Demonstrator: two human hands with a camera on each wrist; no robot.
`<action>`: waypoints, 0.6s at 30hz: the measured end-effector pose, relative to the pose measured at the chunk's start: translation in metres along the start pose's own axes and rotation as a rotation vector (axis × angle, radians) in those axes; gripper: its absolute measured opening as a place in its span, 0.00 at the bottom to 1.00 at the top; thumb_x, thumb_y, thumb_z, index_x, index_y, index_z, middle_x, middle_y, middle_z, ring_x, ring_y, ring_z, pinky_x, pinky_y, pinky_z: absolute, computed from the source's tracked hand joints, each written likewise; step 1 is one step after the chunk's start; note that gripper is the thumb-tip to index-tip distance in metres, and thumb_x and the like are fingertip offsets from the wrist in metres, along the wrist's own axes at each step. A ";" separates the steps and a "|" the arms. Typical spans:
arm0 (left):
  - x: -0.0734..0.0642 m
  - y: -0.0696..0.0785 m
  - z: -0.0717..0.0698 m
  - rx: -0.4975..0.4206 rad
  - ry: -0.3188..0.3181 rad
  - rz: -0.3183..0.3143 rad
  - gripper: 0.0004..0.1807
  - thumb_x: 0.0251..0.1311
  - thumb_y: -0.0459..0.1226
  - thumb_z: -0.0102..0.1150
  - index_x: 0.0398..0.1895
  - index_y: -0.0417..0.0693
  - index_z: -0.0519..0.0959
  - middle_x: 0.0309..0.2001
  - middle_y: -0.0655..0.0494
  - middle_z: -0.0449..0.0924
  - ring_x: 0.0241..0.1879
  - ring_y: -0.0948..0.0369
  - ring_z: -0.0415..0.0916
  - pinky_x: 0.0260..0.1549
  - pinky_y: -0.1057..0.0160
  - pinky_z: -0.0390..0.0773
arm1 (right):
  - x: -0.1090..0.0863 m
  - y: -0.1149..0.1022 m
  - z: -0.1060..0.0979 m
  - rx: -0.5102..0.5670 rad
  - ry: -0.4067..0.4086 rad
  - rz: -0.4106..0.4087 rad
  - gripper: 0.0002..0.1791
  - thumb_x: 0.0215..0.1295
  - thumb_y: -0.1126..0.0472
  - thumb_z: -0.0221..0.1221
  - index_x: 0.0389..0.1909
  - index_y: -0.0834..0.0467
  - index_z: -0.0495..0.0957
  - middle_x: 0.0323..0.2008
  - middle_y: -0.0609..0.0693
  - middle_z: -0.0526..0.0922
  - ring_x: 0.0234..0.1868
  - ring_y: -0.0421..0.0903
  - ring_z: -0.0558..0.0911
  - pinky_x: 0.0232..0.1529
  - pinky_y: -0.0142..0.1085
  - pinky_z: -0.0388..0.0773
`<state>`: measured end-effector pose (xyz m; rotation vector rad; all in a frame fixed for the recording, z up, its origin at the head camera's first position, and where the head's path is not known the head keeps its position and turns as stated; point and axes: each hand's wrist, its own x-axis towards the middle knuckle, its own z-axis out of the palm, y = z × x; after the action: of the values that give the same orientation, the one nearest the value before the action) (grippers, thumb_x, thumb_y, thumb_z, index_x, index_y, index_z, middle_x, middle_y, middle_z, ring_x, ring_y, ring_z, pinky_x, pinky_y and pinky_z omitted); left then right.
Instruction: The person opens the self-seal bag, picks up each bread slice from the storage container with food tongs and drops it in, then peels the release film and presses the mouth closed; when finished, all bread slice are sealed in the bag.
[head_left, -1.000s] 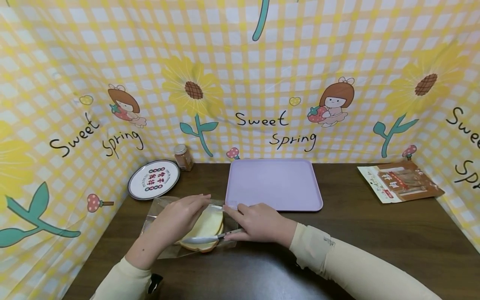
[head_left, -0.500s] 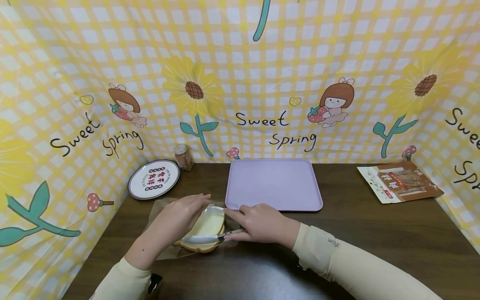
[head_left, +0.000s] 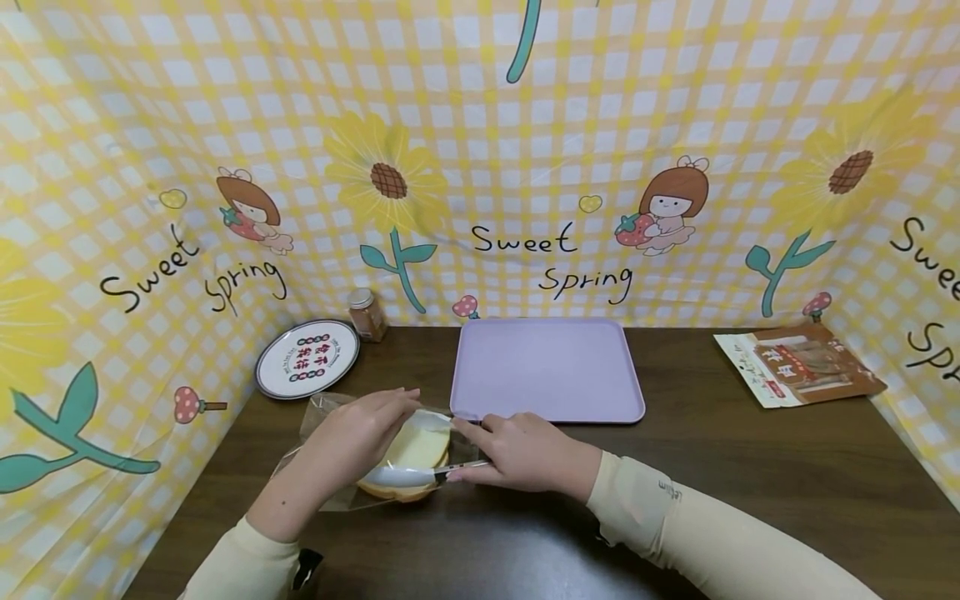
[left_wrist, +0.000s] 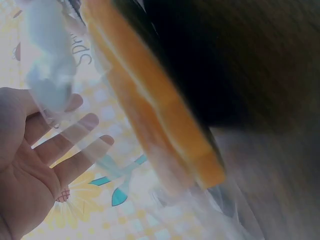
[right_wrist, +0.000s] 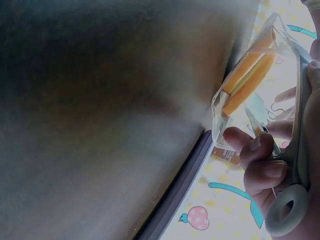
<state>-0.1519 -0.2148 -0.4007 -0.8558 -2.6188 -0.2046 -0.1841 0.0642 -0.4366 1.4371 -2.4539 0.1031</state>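
Sliced bread (head_left: 416, 450) stands inside a clear plastic bag (head_left: 322, 408) on the left part of the table. My right hand (head_left: 525, 450) grips a pair of food tongs (right_wrist: 300, 125), whose grey end ring (right_wrist: 272, 216) shows below the palm in the right wrist view. The tongs' pale heads spread to either side of the bread, one behind it and one across its front. My left hand (head_left: 352, 433) is over the bag's left side. In the left wrist view its fingers (left_wrist: 75, 165) are spread and loosely bent beside one pale tong head (left_wrist: 50, 65).
A lilac tray (head_left: 547, 371) lies behind my right hand. At the back left are a white plate (head_left: 307, 360) with a dark rim and a small spice jar (head_left: 366, 317). A brown and white food packet (head_left: 802, 367) lies at the far right. Patterned cloth surrounds the table.
The front tong head has turned and looks broader against the bread. My right hand has shifted slightly right and down. The bag's left side has changed shape; the left hand stays nearly still.
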 end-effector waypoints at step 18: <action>0.000 0.002 0.001 0.026 0.050 0.020 0.11 0.69 0.33 0.69 0.52 0.44 0.88 0.58 0.50 0.91 0.58 0.51 0.89 0.55 0.49 0.90 | -0.006 0.005 0.004 -0.186 0.252 -0.092 0.36 0.71 0.29 0.61 0.66 0.51 0.82 0.32 0.44 0.89 0.20 0.39 0.83 0.22 0.35 0.85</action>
<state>-0.1507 -0.2134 -0.4015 -0.8567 -2.5597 -0.1836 -0.1862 0.0712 -0.4423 1.3630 -2.1328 0.0329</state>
